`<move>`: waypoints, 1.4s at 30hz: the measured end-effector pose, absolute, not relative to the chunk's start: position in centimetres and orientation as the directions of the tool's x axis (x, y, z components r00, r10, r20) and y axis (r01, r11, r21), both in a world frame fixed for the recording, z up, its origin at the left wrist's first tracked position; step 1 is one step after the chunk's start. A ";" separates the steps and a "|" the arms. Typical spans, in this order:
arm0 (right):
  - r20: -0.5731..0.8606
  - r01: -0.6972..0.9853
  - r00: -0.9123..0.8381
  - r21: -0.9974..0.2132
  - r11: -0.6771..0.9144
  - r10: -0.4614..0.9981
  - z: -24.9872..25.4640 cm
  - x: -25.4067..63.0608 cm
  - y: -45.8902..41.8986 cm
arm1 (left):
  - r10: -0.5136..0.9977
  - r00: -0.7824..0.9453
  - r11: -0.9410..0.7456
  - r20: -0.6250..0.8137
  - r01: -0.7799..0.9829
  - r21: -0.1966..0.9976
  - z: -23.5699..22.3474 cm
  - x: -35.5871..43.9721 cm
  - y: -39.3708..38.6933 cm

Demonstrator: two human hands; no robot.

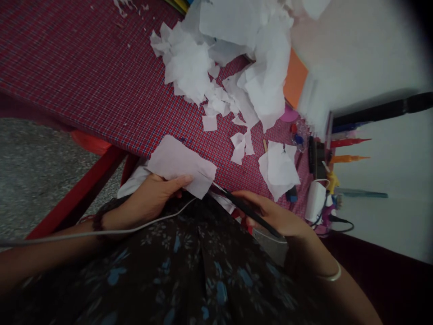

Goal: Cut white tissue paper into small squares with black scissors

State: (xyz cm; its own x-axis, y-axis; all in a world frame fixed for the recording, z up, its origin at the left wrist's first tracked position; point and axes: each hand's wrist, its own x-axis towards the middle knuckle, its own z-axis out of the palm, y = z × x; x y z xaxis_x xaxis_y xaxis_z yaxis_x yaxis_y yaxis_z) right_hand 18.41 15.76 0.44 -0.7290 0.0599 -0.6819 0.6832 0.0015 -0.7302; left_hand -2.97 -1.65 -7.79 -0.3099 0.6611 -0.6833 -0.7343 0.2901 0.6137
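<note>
Cutting looks partly done: pale paper scraps (189, 67) lie at the upper centre of the frame, while the white sheet (179, 158) near the middle is mostly whole. My left hand (152, 194) pinches it between thumb and fingers; my right hand (280, 214) curls round a black-handled tool (250, 211), probably scissors. I can't make out any container's contents.

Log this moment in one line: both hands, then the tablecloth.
left hand: holds paper sheet | right hand: holds black-handled tool, metal tip at paper sheet's edge | checked tablecloth: white paper scraps
</note>
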 end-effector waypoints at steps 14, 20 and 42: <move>-0.693 0.690 -0.721 -0.721 -0.070 0.029 0.3 18.3 16.0 | 0.580 -0.249 0.518 -0.776 -0.622 0.587 -7.7 -3.5 -1.8; -0.699 0.694 -0.715 -0.712 -0.105 0.014 0.2 18.2 16.0 | 0.530 -0.258 0.558 -0.808 -0.611 0.562 -5.9 -3.9 -1.1; -0.395 0.381 -0.911 -0.916 -0.128 0.115 -0.5 15.7 16.1 | 0.911 -0.320 0.121 -0.260 -0.394 0.911 -1.7 -8.6 3.9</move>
